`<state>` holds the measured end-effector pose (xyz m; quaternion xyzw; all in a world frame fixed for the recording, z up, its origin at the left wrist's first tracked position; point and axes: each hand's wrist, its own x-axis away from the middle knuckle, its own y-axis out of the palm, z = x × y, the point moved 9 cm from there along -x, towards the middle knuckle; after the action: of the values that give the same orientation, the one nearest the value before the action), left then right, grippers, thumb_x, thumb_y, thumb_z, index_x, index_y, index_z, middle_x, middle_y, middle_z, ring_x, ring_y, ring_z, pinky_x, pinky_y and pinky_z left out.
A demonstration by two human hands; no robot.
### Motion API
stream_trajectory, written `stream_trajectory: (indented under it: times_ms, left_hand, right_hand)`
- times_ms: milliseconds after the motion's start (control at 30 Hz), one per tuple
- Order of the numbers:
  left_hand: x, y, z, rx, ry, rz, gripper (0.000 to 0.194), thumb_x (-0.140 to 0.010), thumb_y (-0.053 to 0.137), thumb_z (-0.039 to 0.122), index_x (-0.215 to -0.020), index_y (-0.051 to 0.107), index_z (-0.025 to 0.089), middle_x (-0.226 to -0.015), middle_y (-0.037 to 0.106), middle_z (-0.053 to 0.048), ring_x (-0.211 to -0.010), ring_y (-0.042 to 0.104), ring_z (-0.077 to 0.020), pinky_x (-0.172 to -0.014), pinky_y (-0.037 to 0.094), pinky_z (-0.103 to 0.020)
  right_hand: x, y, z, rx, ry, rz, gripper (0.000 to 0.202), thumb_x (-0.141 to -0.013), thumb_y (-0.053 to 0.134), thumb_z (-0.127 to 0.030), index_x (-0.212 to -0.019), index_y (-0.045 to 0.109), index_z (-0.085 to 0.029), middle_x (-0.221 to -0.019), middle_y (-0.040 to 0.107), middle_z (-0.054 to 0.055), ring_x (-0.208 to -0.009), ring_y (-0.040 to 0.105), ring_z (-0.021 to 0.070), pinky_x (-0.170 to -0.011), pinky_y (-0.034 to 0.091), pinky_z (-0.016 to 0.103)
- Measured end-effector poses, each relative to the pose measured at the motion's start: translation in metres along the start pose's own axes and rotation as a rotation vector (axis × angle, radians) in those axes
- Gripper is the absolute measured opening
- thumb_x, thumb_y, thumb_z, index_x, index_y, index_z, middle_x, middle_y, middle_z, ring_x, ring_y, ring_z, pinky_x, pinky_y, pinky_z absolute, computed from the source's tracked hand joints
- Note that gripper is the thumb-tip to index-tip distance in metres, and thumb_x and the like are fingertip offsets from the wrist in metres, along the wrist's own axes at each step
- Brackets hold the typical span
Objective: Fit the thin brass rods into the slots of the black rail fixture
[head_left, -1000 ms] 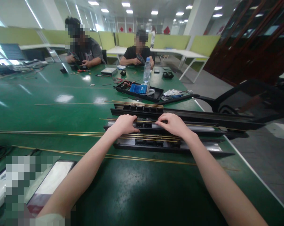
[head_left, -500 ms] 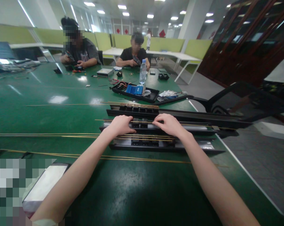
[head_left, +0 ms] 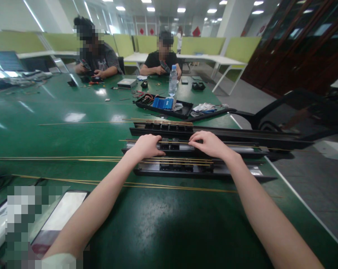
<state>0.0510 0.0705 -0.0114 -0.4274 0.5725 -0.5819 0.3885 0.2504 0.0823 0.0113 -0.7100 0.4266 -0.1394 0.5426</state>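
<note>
Three long black channels lie side by side across the green table [head_left: 157, 224]. My right hand [head_left: 209, 144] pinches a thin brass-coloured rod [head_left: 182, 142] that runs along the middle channel [head_left: 227, 152]. At the left part of that channel my left hand [head_left: 148, 145] curls over its edge, thumb apart from the fingers; what it grips is hard to make out. Small black blocks [head_left: 170, 144] sit in the channel between my hands. The near channel [head_left: 197, 175] and the far channel [head_left: 227, 132] also hold black blocks, with several rods on top.
Beyond the channels are a black tray [head_left: 182, 110] with blue items, a clear bottle [head_left: 172, 84] and a cloth [head_left: 204, 109]. Long rods [head_left: 157, 185] cross the table nearer me. Two people sit at the far side. A black chair [head_left: 297, 108] is at the right.
The whole view has shifted slightly. My right hand has moved a little to the right along the rod, away from my left hand, which stays at the middle channel.
</note>
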Motion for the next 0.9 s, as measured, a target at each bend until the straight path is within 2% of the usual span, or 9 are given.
stream_trajectory:
  times_ms: [633, 900]
  left_hand:
    - [0.0004, -0.0004, -0.0002, 0.003, -0.015, -0.008, 0.068, -0.073, 0.062, 0.069, -0.122, 0.061, 0.022, -0.115, 0.071, -0.012, -0.107, 0.066, -0.0322, -0.088, 0.050, -0.038]
    - [-0.0010, 0.0005, 0.0008, -0.005, 0.024, 0.024, 0.068, -0.073, 0.062, 0.069, -0.120, 0.062, 0.020, -0.112, 0.072, -0.014, -0.103, 0.067, -0.0338, -0.084, 0.051, -0.040]
  right_hand:
    - [0.0011, -0.0001, 0.0015, 0.007, 0.010, -0.023, 0.024, -0.091, 0.058, -0.036, -0.085, 0.077, -0.023, -0.099, 0.075, 0.004, -0.090, 0.067, 0.0220, -0.086, 0.051, 0.034]
    - [0.0021, -0.0013, 0.0029, -0.007, 0.010, -0.020, 0.024, -0.091, 0.058, -0.036, -0.085, 0.077, -0.024, -0.098, 0.075, 0.003, -0.089, 0.068, 0.0220, -0.086, 0.051, 0.034]
